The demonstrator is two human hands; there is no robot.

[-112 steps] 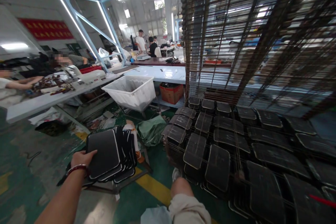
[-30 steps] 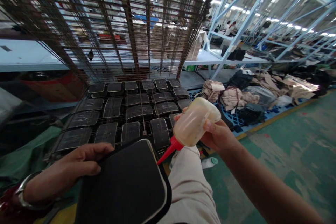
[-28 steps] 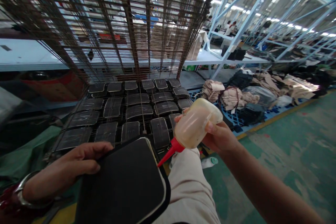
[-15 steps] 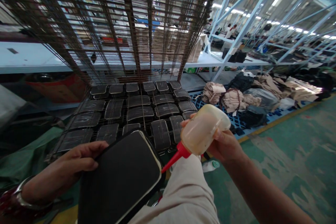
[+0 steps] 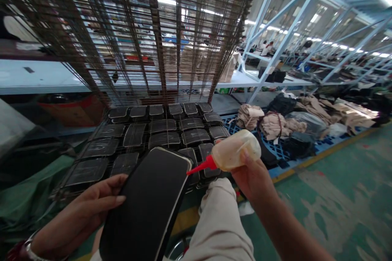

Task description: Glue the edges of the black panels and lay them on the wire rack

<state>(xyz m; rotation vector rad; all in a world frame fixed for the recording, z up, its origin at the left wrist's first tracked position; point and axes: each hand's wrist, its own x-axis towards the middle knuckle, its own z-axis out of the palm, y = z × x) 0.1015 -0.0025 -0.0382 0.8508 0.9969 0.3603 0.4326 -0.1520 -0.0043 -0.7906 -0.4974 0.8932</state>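
My left hand (image 5: 94, 202) grips the left edge of a black panel (image 5: 147, 204), thumb on top and fingers beneath. A pale line that looks like glue runs along the panel's rounded rim. In my right hand (image 5: 251, 175) is a cloudy squeeze bottle (image 5: 235, 151) holding a yellowish liquid. Its red nozzle (image 5: 202, 166) points left, the tip at the panel's upper right edge. Just beyond the panel, a wire rack (image 5: 167, 116) bears rows of similar black pieces (image 5: 163, 139) with pale rims.
Raised wire grids (image 5: 153, 28) stand over the back of the rack. A blue metal shelf frame (image 5: 275, 45) rises behind. Bundles of tan fabric (image 5: 272, 124) lie on a blue slatted pallet at right, beside the green floor (image 5: 333, 195). Green cloth (image 5: 33, 195) hangs at left.
The nozzle tip has shifted up along the panel's right edge, and the bottle lies more level. The panel has turned and moved slightly right with my left hand.
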